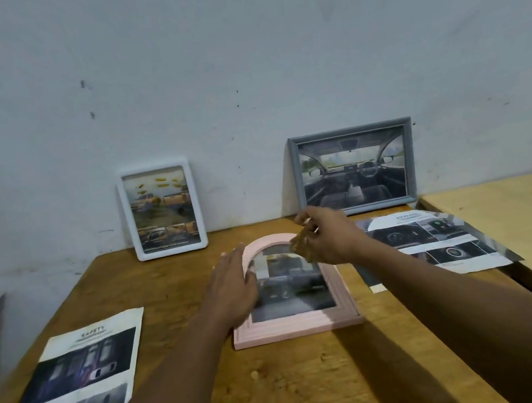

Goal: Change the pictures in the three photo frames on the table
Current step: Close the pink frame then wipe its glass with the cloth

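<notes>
A pink arched photo frame [293,327] lies flat in the middle of the wooden table [173,279], with a car picture inside it. My left hand [234,282] rests flat on the frame's left side, fingers apart. My right hand [327,237] hovers over the frame's arched top and pinches a small brownish piece [301,242], blurred. A white frame [162,210] and a grey frame [354,167], each holding a car picture, lean upright against the wall at the back.
A loose printed sheet headed SAFETY [70,389] lies at the front left. Another printed car sheet [430,241] lies to the right of the pink frame. A paler second table [511,214] adjoins on the right. The wall stands just behind the table.
</notes>
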Tool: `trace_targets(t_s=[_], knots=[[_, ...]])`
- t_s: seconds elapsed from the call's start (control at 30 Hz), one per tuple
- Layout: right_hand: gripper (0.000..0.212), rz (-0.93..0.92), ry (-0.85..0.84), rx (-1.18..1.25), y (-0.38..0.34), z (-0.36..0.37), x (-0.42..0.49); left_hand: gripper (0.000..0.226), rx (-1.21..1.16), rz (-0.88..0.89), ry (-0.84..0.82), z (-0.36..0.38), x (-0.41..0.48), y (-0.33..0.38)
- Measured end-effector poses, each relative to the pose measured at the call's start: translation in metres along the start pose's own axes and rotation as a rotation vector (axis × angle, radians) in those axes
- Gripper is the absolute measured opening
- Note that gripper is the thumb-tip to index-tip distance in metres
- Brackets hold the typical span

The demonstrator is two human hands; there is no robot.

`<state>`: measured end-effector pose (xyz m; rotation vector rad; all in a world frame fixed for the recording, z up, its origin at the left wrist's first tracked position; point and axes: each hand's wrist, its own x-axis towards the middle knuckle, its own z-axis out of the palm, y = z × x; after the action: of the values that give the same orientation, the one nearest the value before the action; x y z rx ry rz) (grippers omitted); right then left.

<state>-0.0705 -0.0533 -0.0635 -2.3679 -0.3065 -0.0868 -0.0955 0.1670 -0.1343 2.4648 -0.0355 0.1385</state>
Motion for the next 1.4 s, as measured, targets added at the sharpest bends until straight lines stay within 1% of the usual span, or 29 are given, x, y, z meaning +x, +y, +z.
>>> trace_targets(t_s=[0.1,0.17,0.27,0.33,0.47,0.57,0.67,0.77,0.9,1.0,1.07,1.17,1.23,1.33,1.4], knots=[[0.042,-0.058,0.026,-0.052,-0.017,0.029,0.026,0.065,0.05,-0.007,0.031,0.001,0.009,-0.016],[0.042,-0.107,0.021,-0.129,-0.021,0.052,0.037,0.065,0.061,0.009,0.029,0.005,0.011,-0.021],[0.043,-0.158,-0.073,-0.285,-0.013,0.085,0.039,0.068,0.085,0.011,0.038,0.009,0.009,-0.022],[0.046,-0.203,-0.075,-0.38,-0.004,0.095,0.036,0.071,0.124,0.013,0.035,0.011,0.009,-0.023],[0.051,-0.253,-0.129,-0.461,0.003,0.089,0.037,0.074,0.182,0.066,-0.012,0.01,0.009,-0.023],[0.056,-0.262,-0.178,-0.548,0.001,0.084,0.039,0.073,0.165,0.059,-0.003,0.009,0.006,-0.02],[0.06,-0.24,-0.167,-0.609,0.003,0.08,0.039,0.07,0.135,0.017,0.006,0.008,0.005,-0.016],[0.057,-0.158,-0.11,-0.676,0.013,0.069,0.035,0.067,0.134,-0.015,0.03,0.007,0.003,-0.011],[0.055,-0.069,-0.023,-0.645,0.011,0.07,0.015,0.062,0.146,-0.038,0.068,0.007,0.001,-0.008],[0.066,0.07,0.06,-0.547,-0.006,0.087,0.006,0.059,0.139,-0.058,0.083,0.007,0.003,-0.009],[0.068,0.109,0.104,-0.44,-0.017,0.099,0.01,0.057,0.113,-0.073,0.069,0.006,0.004,-0.008],[0.053,0.017,0.062,-0.278,-0.029,0.116,0.014,0.054,0.07,-0.131,0.04,-0.002,0.007,-0.002],[0.05,-0.032,-0.001,-0.198,-0.028,0.118,0.013,0.053,0.042,-0.15,0.03,-0.007,0.008,0.001],[0.041,-0.118,-0.109,-0.184,-0.016,0.1,0.012,0.052,0.041,-0.112,0.028,-0.003,0.001,-0.001],[0.037,-0.198,-0.187,-0.248,-0.008,0.082,0.008,0.053,0.051,-0.086,0.053,0.002,-0.004,-0.005]])
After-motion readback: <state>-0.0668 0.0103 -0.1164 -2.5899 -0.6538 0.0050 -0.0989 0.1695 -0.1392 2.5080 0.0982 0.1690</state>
